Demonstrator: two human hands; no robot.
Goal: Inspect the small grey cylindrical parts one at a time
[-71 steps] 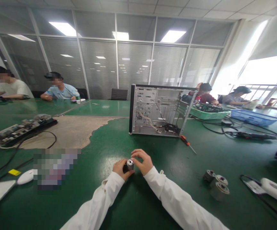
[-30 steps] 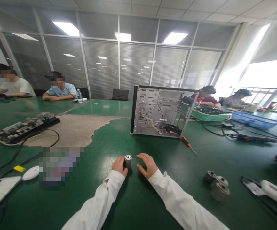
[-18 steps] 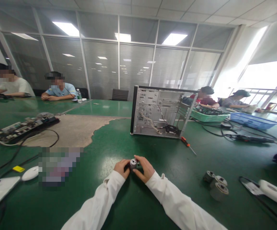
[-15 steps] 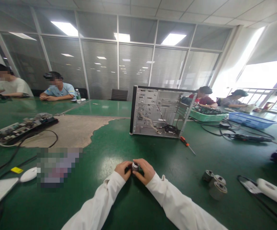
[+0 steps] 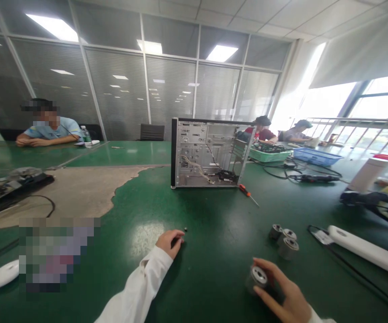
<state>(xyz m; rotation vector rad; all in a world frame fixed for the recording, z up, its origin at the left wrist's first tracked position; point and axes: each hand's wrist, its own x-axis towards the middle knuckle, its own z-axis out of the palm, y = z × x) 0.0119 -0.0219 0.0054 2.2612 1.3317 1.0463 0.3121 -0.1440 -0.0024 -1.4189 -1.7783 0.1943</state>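
My right hand (image 5: 286, 294) is at the lower right, its thumb and fingers around a short grey metal cylinder (image 5: 259, 275) with a round, holed top. The cylinder stands roughly upright; I cannot tell whether it touches the table. My left hand (image 5: 170, 243) rests on the green table, fingers loosely curled and a gap between thumb and fingertips, with nothing visible in it. Just beyond those fingertips lies a tiny dark piece (image 5: 185, 229). Three similar metal cylinders (image 5: 288, 248) stand in a cluster beyond my right hand.
An open computer case (image 5: 210, 154) stands mid-table, an orange-handled screwdriver (image 5: 247, 194) at its corner. A white power strip (image 5: 365, 251) with cable lies right. Green (image 5: 269, 154) and blue baskets (image 5: 316, 156) and several people are farther back. A circuit assembly (image 5: 12, 186) is left.
My hands have parted. The right one has moved right and nearer me with the cylinder; the left stays near its spot. The tiny dark piece now shows on the table. The view has turned right.
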